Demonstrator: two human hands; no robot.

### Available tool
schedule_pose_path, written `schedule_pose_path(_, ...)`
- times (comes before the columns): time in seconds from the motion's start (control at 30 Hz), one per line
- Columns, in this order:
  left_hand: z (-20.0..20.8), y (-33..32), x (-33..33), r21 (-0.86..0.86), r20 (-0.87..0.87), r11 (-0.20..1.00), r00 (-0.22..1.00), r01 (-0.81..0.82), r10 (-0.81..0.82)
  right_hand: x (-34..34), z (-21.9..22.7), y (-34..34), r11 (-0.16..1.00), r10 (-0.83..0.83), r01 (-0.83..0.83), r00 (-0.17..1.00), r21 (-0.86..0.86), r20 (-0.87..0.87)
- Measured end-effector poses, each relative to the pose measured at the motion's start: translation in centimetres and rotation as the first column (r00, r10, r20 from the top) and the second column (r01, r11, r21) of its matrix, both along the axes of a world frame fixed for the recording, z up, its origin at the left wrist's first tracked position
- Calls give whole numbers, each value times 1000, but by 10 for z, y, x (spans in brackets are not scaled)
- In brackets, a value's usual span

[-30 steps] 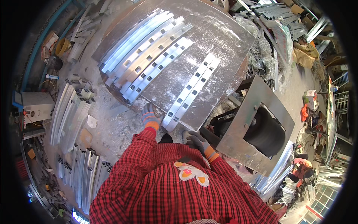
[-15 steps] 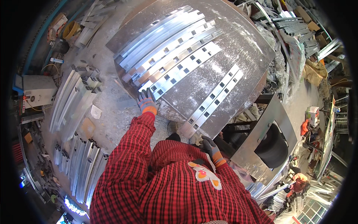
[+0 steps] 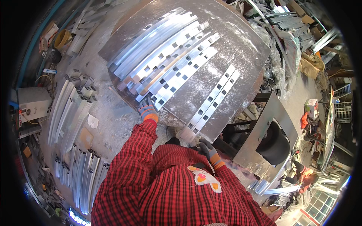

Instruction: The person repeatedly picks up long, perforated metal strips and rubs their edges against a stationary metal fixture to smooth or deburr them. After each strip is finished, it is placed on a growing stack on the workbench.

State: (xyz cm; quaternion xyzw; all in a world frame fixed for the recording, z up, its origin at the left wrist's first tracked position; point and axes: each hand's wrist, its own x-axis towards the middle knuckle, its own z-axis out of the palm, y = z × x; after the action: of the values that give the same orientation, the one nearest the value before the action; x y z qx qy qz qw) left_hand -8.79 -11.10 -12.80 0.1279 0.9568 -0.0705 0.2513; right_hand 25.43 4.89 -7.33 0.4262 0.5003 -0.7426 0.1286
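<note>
A silver perforated metal bar (image 3: 179,74) with two rows of square holes lies on the dark table (image 3: 241,47), the last on the right of a row of bars (image 3: 149,47) filling the table's left part. The gloved left hand (image 3: 148,110) is at this bar's near end, by the table's near-left edge, with its fingers slightly apart; whether they grip the bar cannot be told.

A second perforated bar (image 3: 210,106) lies apart on the table's right part, its near end at the table's near edge. The gloved right hand (image 3: 208,150) is just beside that end, at the table's near corner, fingers together and partly bent; whether it holds anything cannot be told.

Right of the table stands a metal plate (image 3: 249,148) with an opening around a black rounded part (image 3: 277,145). Left of the table, stacked metal lengths (image 3: 68,109) lie on the floor, and beyond them is a grey box-shaped machine (image 3: 34,103). Farther off, to the table's near right, a person in orange (image 3: 307,176) bends among metal strips.
</note>
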Motion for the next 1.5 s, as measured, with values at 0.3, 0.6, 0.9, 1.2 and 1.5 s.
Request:
schedule_pose_path(0.3,13,18,35,67,339,995,940,-71,44,8,-13,-6,998,-54,55,998,31,-36)
schedule_pose_path(0.6,103,18,140,-4,974,368,-88,-930,-210,-66,-10,26,789,244,-37,935,614,-256)
schedule_pose_path(0.9,116,4,128,61,995,400,24,-914,-97,-113,37,27,793,360,-306,933,527,0)
schedule_pose_path(1.2,16,28,179,548,834,354,527,-758,-162,-109,35,15,924,-271,329,924,197,-271)
schedule_pose_path(1.5,134,75,249,894,428,368,726,-254,-539,-11,98,68,834,-32,395,730,385,-682)
